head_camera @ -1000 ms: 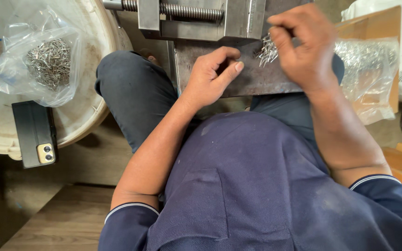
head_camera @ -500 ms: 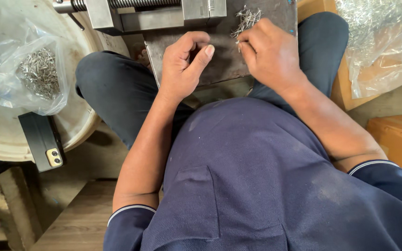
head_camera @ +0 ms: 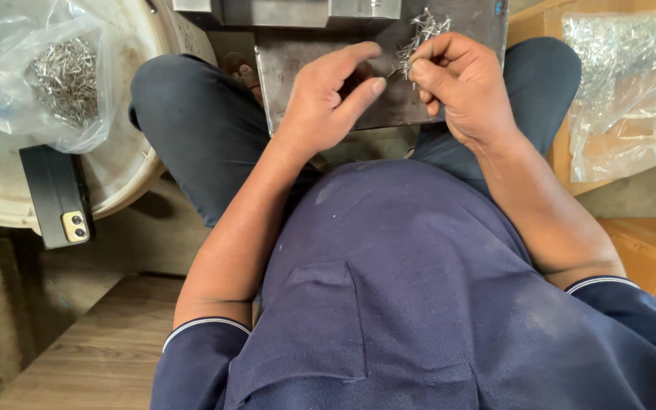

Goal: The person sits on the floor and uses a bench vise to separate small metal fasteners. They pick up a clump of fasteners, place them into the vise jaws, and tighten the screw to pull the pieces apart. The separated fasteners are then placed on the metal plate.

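At the far left I see a clear bag (head_camera: 55, 83) of small metal pins lying on a round white tub (head_camera: 127, 163). A black phone (head_camera: 58, 197) rests on the tub's rim just below the bag. A wooden floor (head_camera: 93, 349) shows under the tub.

Moving in, my left hand (head_camera: 328, 99) rests over a grey metal plate (head_camera: 298, 68) that lies across my lap. Its fingers are loosely curled, thumb stretched toward the right hand; I cannot tell whether it holds anything.

Just right of it, my right hand (head_camera: 461, 87) pinches a bunch of thin pins (head_camera: 423, 30) between thumb and fingertips. The pins stick up from the fingers above the plate's top edge. The two hands are near each other but not touching.

At the far right, a second clear bag of pins (head_camera: 624, 83) lies on a cardboard box (head_camera: 540, 23), well apart from the hands.
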